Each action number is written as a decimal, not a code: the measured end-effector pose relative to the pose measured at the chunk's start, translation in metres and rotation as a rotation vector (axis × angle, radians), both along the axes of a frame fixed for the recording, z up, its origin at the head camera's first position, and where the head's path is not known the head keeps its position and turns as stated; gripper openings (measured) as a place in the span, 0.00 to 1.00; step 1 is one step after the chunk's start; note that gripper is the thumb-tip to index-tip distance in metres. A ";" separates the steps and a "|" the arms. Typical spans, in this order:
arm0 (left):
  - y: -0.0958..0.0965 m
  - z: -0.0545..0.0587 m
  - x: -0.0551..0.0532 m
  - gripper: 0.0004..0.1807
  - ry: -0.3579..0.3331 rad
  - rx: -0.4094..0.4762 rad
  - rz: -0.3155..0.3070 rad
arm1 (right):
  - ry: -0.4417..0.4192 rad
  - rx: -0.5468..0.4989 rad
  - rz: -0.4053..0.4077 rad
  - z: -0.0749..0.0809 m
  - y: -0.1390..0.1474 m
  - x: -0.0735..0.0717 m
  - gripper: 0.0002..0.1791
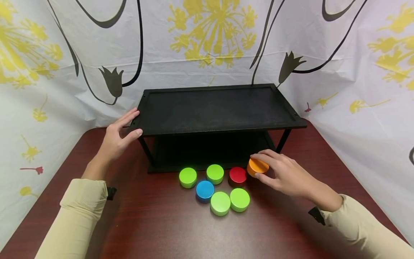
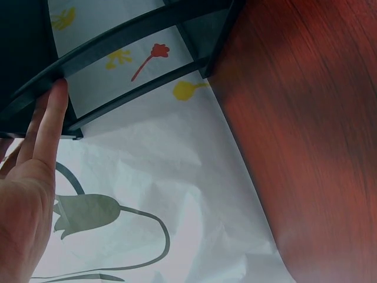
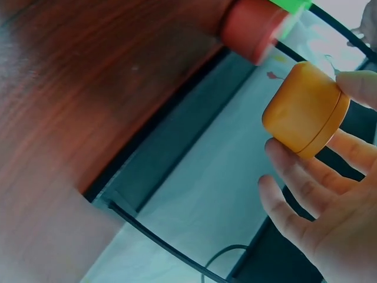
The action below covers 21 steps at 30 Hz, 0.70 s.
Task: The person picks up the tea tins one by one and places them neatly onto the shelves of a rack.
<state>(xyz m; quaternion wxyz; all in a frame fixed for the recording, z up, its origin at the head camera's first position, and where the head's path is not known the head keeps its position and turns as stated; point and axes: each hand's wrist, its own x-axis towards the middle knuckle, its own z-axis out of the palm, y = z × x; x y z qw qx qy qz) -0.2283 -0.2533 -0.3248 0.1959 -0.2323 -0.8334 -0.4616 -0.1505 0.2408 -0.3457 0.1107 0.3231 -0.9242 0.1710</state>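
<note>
My right hand [image 1: 288, 176] pinches a small round orange tin [image 1: 257, 167] between thumb and fingers, close to the front right of a black two-tier shelf [image 1: 210, 109]. In the right wrist view the orange tin [image 3: 303, 112] shows a seam near one end, with the thumb on one side and fingers beneath. A red tin [image 1: 237, 176] stands just left of it. My left hand [image 1: 113, 140] touches the shelf's left front corner, fingers extended along the side edge and thumb at the front. In the left wrist view its straight fingers [image 2: 50, 124] meet the shelf's rim.
Several green tins, including one near the middle [image 1: 220, 203], and a blue tin [image 1: 205, 190] stand in a loose group before the shelf. All are on a dark red wooden table [image 1: 155, 223]. A white flower-patterned sheet [image 1: 207, 68] hangs behind and at both sides.
</note>
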 end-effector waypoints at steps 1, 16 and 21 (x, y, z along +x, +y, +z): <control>0.000 0.000 0.000 0.31 0.000 -0.001 0.000 | -0.021 -0.018 0.005 0.003 0.000 0.001 0.25; 0.001 -0.001 0.000 0.31 0.002 0.015 -0.004 | -0.090 -0.110 0.016 0.034 0.002 0.003 0.25; 0.001 0.000 0.000 0.31 0.007 0.020 -0.004 | -0.040 -0.082 0.025 0.040 0.002 0.003 0.25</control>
